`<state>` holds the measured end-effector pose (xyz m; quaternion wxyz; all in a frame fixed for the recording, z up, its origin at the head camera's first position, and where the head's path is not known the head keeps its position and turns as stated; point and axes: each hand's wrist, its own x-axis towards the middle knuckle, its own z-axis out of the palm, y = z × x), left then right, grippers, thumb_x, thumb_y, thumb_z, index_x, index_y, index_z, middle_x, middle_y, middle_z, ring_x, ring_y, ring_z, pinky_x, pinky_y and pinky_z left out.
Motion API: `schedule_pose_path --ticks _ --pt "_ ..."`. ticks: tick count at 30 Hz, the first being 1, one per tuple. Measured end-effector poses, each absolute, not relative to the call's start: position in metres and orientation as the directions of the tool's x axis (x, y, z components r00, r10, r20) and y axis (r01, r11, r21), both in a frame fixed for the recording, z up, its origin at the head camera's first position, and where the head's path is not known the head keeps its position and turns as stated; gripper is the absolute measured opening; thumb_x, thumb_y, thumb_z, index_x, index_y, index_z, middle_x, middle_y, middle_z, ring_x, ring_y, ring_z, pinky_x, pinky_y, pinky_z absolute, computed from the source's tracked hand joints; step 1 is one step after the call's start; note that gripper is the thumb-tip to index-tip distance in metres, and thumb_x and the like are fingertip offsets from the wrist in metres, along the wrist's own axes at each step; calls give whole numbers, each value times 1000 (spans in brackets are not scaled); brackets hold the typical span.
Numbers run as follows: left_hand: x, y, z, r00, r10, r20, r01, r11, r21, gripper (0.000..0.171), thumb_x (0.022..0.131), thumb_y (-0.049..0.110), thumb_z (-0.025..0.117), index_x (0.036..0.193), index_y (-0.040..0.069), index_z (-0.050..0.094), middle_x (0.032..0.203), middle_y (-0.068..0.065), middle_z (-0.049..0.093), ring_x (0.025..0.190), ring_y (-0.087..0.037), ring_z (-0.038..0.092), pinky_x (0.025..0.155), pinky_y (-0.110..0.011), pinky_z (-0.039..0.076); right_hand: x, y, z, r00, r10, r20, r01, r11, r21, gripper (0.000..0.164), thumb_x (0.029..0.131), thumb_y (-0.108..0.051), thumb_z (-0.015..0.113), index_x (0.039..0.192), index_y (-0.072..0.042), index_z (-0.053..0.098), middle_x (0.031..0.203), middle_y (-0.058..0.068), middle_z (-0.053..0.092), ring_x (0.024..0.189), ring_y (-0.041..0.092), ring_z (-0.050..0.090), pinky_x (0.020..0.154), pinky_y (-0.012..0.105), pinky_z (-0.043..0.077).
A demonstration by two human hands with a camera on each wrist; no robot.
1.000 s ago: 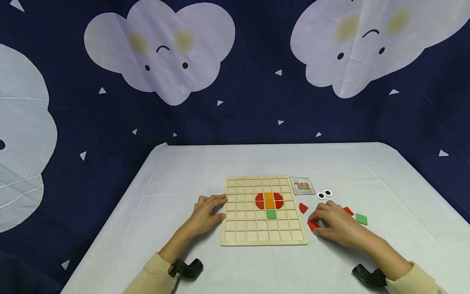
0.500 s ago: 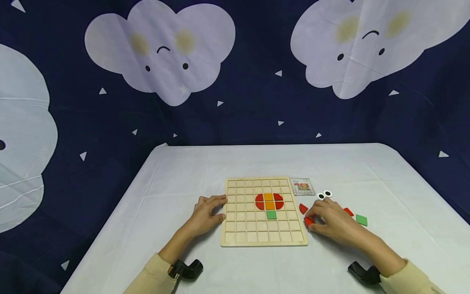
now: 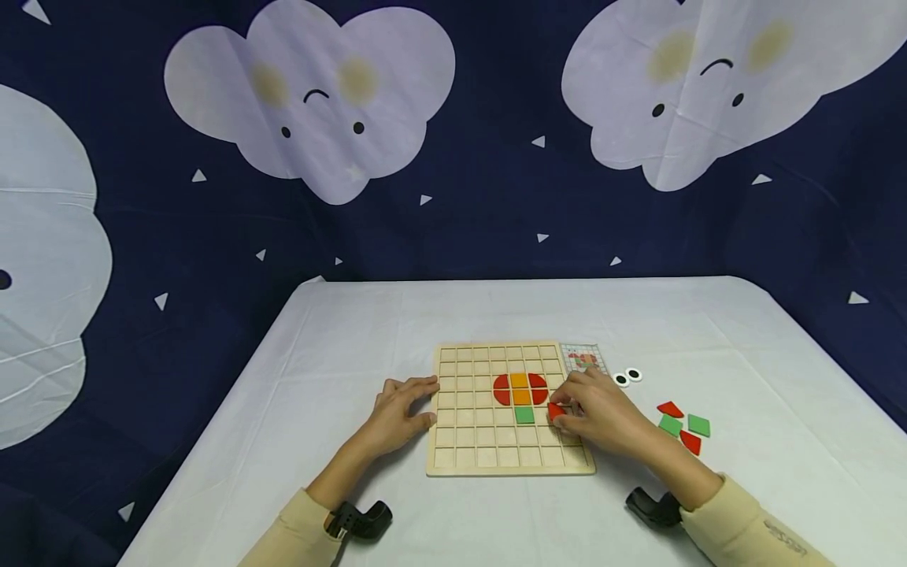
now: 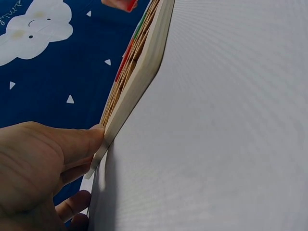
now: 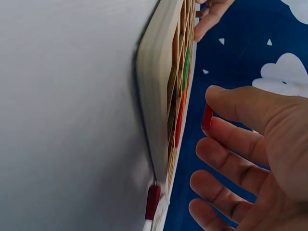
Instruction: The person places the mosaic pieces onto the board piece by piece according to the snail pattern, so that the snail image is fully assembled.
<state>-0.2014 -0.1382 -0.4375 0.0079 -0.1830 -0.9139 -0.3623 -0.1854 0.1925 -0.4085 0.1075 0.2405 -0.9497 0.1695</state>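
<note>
On a wooden grid board (image 3: 468,437) lie red quarter-round tiles (image 3: 538,395), two orange square tiles (image 3: 520,388) and a green square tile (image 3: 524,415). My left hand (image 3: 398,413) touches the board's left edge with thumb and fingertips; the left wrist view shows the thumb (image 4: 79,143) against the rim. Over the board's right side, my right hand (image 3: 602,409) pinches a red tile (image 5: 207,118) between thumb and index finger. In the right wrist view that tile is above the surface, its other fingers spread loosely. Another red piece (image 5: 153,202) lies by the board's edge, hidden in the head view.
A small printed pattern card (image 3: 583,356) lies at the board's upper right, partly covered by my right hand. Two eye discs (image 3: 627,376) sit beside it. Farther right are loose red tiles (image 3: 690,442) and green tiles (image 3: 698,425) on the white tablecloth (image 3: 368,315).
My right hand has carried the red tile left from the table to over the board, uncovering the loose green and red tiles behind it. The left hand has stayed at the board's edge.
</note>
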Motion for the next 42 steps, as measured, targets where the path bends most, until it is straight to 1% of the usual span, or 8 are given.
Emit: schedule_pose_path --ticks 3,4,6,8,10,12,27,42 --pt "-202 -138 -438 -934 327 146 338 671 660 46 83 16 70 128 10 59 140 4 52 95 -13 35 87 -38 27 -189 186 -410 -861 -419 288 -495 822 -281 19 72 -23 78 88 -16 71 83 -7 62 87 17 52 91 42 41" --pt "-202 -138 -438 -934 327 145 337 671 660 46 83 17 70 128 11 60 140 4 52 95 -12 35 87 -38 27 -190 184 -410 -860 -422 288 -497 821 -282 19 72 -22 78 88 -15 71 83 -6 62 88 18 53 91 43 41" --pt "-202 -138 -438 -934 327 145 337 671 661 46 83 17 70 128 11 60 140 4 52 94 -12 35 87 -38 27 -191 182 -411 -863 -423 276 -494 821 -287 19 72 -23 78 88 -14 71 85 -5 63 88 20 54 91 45 41" --pt "-202 -138 -438 -933 328 146 339 671 660 46 83 17 70 128 11 59 140 4 52 95 -12 35 87 -38 27 -193 180 -413 -863 -426 273 -495 823 -279 20 72 -24 79 88 -14 71 86 -5 63 84 16 51 83 38 41" --pt "-201 -138 -438 -932 329 150 343 671 657 46 83 16 70 128 10 60 140 3 52 95 -13 36 87 -38 27 -194 179 -414 -863 -428 268 -494 828 -267 20 71 -25 79 87 -15 72 84 -6 62 77 11 43 72 31 36" --pt "-201 -138 -438 -931 332 153 347 671 655 46 83 16 70 128 10 59 140 3 52 95 -13 36 87 -38 27 -195 177 -415 -864 -429 265 -492 831 -260 19 71 -25 79 85 -16 72 83 -7 62 76 10 40 70 28 33" --pt "-201 -139 -438 -931 331 150 343 664 664 46 83 16 70 128 10 59 140 3 52 95 -13 35 85 -36 26 -196 175 -418 -854 -453 257 -507 834 -218 20 69 -27 82 84 -18 71 80 -9 61 75 10 42 69 27 32" --pt "-200 -138 -437 -934 326 146 336 668 664 46 83 16 70 128 10 60 140 3 52 95 -13 35 85 -36 26 -193 176 -416 -855 -456 246 -509 829 -231 21 70 -29 81 86 -19 72 83 -9 61 75 9 41 69 27 31"
